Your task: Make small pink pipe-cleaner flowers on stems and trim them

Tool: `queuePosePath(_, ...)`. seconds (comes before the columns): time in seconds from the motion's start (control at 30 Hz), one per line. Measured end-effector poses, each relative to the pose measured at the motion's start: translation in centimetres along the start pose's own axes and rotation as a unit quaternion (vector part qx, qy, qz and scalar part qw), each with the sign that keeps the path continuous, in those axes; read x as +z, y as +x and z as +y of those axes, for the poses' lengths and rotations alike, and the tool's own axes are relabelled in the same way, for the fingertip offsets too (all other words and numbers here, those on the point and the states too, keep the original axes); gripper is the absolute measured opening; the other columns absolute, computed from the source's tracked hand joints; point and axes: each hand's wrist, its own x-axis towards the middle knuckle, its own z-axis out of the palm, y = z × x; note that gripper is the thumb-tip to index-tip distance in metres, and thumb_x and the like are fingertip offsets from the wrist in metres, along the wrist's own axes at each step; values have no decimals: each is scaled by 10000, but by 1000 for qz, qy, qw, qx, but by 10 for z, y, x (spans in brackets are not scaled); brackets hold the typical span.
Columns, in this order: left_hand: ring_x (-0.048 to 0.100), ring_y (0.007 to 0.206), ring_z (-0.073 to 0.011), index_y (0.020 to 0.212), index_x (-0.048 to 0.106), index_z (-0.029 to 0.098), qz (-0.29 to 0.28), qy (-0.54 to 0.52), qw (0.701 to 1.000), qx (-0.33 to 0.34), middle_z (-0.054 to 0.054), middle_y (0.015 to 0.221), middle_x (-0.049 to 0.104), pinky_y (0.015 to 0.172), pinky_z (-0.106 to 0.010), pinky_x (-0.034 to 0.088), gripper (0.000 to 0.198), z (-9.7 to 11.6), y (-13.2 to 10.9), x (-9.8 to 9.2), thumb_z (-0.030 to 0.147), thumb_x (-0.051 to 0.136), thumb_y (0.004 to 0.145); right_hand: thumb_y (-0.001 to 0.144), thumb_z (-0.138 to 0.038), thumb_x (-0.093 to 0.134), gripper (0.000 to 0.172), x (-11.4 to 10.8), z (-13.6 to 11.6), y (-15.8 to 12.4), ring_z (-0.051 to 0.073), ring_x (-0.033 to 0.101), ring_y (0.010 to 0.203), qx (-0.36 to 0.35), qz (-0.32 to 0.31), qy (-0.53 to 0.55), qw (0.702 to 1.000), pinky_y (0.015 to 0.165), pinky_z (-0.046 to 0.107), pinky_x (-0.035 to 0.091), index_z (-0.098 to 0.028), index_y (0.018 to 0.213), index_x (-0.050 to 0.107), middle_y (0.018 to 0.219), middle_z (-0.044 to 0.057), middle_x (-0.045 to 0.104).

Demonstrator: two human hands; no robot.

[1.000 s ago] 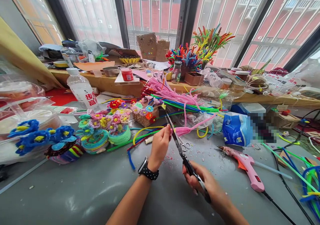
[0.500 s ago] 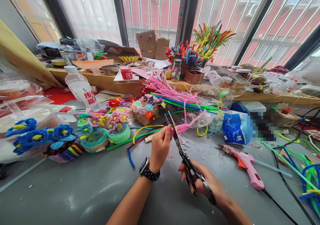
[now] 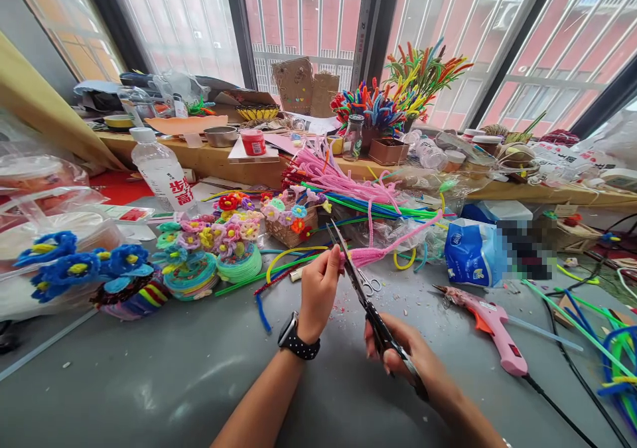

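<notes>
My left hand (image 3: 320, 290), with a dark watch on its wrist, is closed in a pinch on a pink pipe-cleaner piece (image 3: 369, 255). The piece fans out fuzzy on the far side of the blades, and a long pink stem runs off to the upper right. My right hand (image 3: 411, 345) grips a pair of large black-handled scissors (image 3: 369, 308). Their blades cross the pink piece close beside my left fingertips, tips slightly apart and pointing away from me. My fingers hide the pinched end. Small white-handled scissors (image 3: 371, 284) lie on the table just behind.
A pink glue gun (image 3: 490, 322) lies at right with its cord trailing forward. Pipe-cleaner flower pots (image 3: 189, 277) stand at left near a water bottle (image 3: 162, 172). Behind are a heap of pink pipe cleaners (image 3: 338, 176) and a blue tissue pack (image 3: 472, 252).
My right hand has squeezed the scissor handles closer together, and the blades have narrowed on the pink piece. The pink stem's far end has swung farther right and up.
</notes>
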Motion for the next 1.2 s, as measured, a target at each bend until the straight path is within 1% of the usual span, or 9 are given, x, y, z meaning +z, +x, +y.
queuePosePath(0.1,279,460,-74,529,381,169,4,0,1000,0,47,501,318,446,-216,238,382,2,0,0,432,372,807,602,-633,534,519,2,-1,1,120,439,594,12,-6,8,1000,510,228,340,-157,801,480,661,11,489)
queuePosePath(0.2,280,456,-69,570,410,169,12,-26,999,-15,54,514,325,434,-207,238,349,3,0,-1,447,416,781,625,-619,523,501,3,-2,1,111,432,573,9,-10,17,1000,511,231,343,-155,808,477,663,7,475)
queuePosePath(0.3,274,441,-63,622,423,172,0,-56,998,-29,61,512,335,419,-198,231,315,1,0,0,445,424,778,648,-592,524,471,4,0,0,104,440,560,7,-7,28,1000,518,232,352,-154,810,468,681,11,474)
queuePosePath(0.43,267,456,-67,604,403,173,-13,-32,999,-11,58,516,301,428,-195,227,322,-1,-1,0,424,390,804,662,-600,504,479,5,4,0,92,466,510,9,-18,46,999,499,229,348,-152,824,453,684,9,470)
queuePosePath(0.53,279,473,-71,586,398,170,-11,-1,1000,7,50,530,310,442,-196,236,333,0,-2,0,416,383,810,639,-640,492,530,2,7,-1,80,434,491,-5,-30,47,998,481,218,331,-149,838,458,660,-6,441)
queuePosePath(0.7,290,478,-74,568,388,169,-42,27,998,41,47,528,335,465,-202,252,331,4,-3,-1,385,379,819,538,-722,496,662,-5,10,-2,88,385,551,-9,-62,54,997,490,212,336,-149,868,462,678,-2,419)
queuePosePath(0.9,284,497,-75,575,381,169,-50,45,997,46,51,531,326,488,-206,247,311,1,-1,0,347,373,831,651,-607,509,480,-1,9,2,79,406,461,-4,-22,16,1000,447,209,334,-141,748,450,545,-22,437)
queuePosePath(1.03,270,491,-76,566,361,170,-52,47,997,35,55,522,302,481,-211,233,320,-2,1,3,350,369,831,647,-588,524,454,1,6,4,79,417,412,21,-12,-4,1000,418,209,344,-146,703,440,484,-33,442)
queuePosePath(1.2,277,495,-77,571,364,170,-58,43,997,24,54,528,310,484,-211,233,321,-5,3,5,363,368,828,660,-573,522,439,0,11,3,79,437,425,28,-8,12,999,424,206,362,-145,717,445,506,-33,453)
